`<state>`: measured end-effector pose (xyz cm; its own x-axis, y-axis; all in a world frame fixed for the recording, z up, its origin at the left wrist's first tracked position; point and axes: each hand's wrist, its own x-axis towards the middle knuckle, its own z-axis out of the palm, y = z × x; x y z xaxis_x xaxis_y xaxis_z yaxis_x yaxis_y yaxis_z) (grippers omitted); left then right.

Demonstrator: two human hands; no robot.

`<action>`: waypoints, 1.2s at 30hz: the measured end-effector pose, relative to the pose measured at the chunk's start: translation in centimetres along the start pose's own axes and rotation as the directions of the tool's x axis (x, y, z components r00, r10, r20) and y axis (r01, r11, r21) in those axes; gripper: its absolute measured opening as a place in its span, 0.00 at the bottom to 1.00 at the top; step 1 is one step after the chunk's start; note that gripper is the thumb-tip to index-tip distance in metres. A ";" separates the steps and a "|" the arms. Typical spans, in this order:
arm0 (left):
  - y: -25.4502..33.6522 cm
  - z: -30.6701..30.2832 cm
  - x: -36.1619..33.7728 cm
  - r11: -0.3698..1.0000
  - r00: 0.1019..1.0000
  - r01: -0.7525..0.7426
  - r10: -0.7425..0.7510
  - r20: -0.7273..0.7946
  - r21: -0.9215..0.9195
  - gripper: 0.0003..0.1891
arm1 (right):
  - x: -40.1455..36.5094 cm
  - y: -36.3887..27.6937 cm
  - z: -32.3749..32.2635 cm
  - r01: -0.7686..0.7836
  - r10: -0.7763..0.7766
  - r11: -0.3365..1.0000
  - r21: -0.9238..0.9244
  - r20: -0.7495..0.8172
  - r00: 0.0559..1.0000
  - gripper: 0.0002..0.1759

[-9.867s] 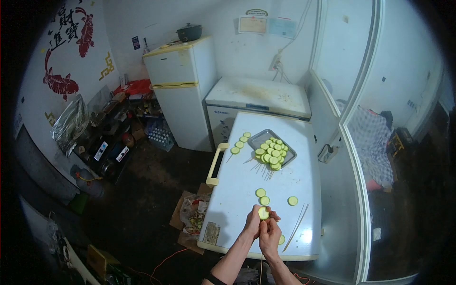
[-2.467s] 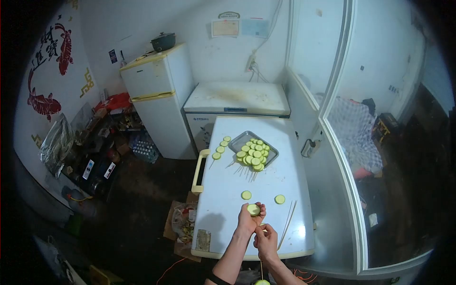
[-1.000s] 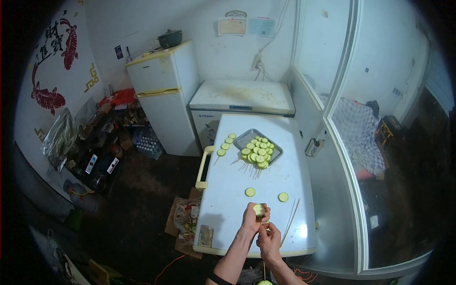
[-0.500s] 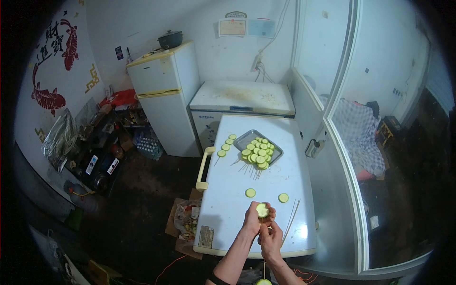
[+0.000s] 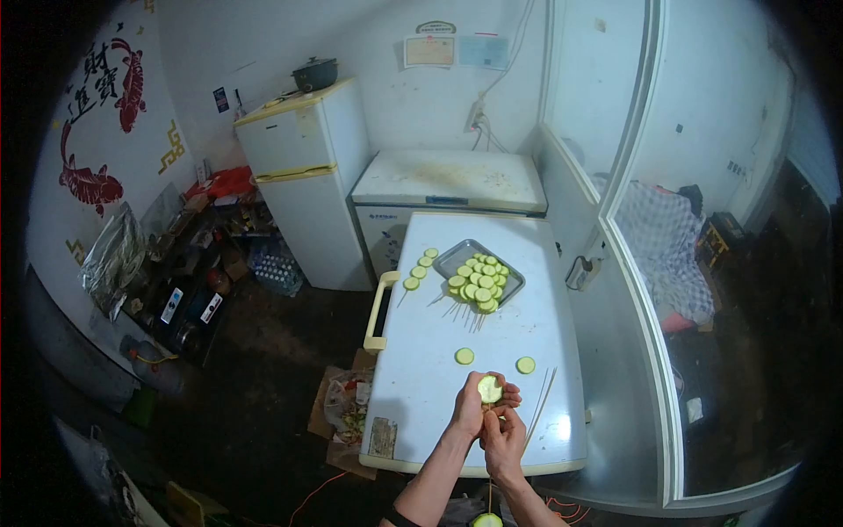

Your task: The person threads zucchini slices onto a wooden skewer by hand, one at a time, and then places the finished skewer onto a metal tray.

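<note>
A pale green round slice (image 5: pixel 490 389) rests in my left hand (image 5: pixel 471 407), whose fingers curl around it near the table's front edge. Just below it, my right hand (image 5: pixel 502 439) pinches a thin skewer close to the slice. The skewer runs down toward another slice (image 5: pixel 487 520) at the bottom edge. Two loose slices, one (image 5: pixel 464 356) ahead of my left hand and one (image 5: pixel 525 364) to the right, lie flat on the white table (image 5: pixel 430 395). Bare skewers (image 5: pixel 540 406) lie right of my hands.
A metal tray (image 5: pixel 452 256) holds several skewered slices (image 5: pixel 479 281), their sticks pointing toward me. More slices (image 5: pixel 420 272) lie left of it. A yellow handle (image 5: pixel 380 312) lines the table's left side. A chest freezer (image 5: pixel 448 180) stands behind; a glass partition (image 5: pixel 632 351) is at right.
My left fingers have shifted slightly around the slice, and my right hand has moved a little closer to it. The view has moved slightly.
</note>
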<state>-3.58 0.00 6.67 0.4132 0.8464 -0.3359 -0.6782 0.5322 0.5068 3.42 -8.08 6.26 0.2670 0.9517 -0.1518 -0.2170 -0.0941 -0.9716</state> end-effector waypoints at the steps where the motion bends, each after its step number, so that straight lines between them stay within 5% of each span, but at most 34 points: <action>1: 0.1 0.1 0.0 1.000 1.000 0.006 -0.006 0.002 -0.008 0.19 | 0.0 0.2 0.0 0.023 -0.023 1.000 -0.015 -0.006 1.000 0.08; 11: 0.2 1.5 -0.8 1.000 1.000 0.002 -0.001 -0.025 0.026 0.19 | 0.2 -1.0 0.0 0.162 -0.163 0.974 -0.157 0.002 0.987 0.08; 18: 0.7 1.3 -1.1 1.000 0.991 0.015 -0.011 -0.131 0.026 0.18 | 0.0 -1.9 -0.3 0.028 -0.024 0.987 -0.157 0.025 0.999 0.08; 20: 0.9 0.5 -0.5 0.997 0.989 0.033 -0.043 -0.138 -0.074 0.19 | -0.8 -2.1 -0.4 0.098 -0.072 0.926 -0.365 0.085 0.994 0.08; 29: -0.1 -0.1 -0.3 0.994 0.985 0.058 -0.072 -0.154 -0.092 0.19 | -1.2 -2.0 0.1 0.239 -0.240 0.848 -0.472 0.059 0.969 0.06; 36: -0.3 -0.2 -0.4 0.994 0.985 0.087 -0.096 -0.142 -0.062 0.19 | -0.4 -3.1 -0.6 0.117 -0.098 0.853 -0.508 0.064 0.993 0.09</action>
<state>-3.64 -0.46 6.47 0.3857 0.7805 -0.4920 -0.6757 0.6020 0.4254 4.52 -8.30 9.24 0.2268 0.9730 -0.0437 0.3235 -0.1175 -0.9389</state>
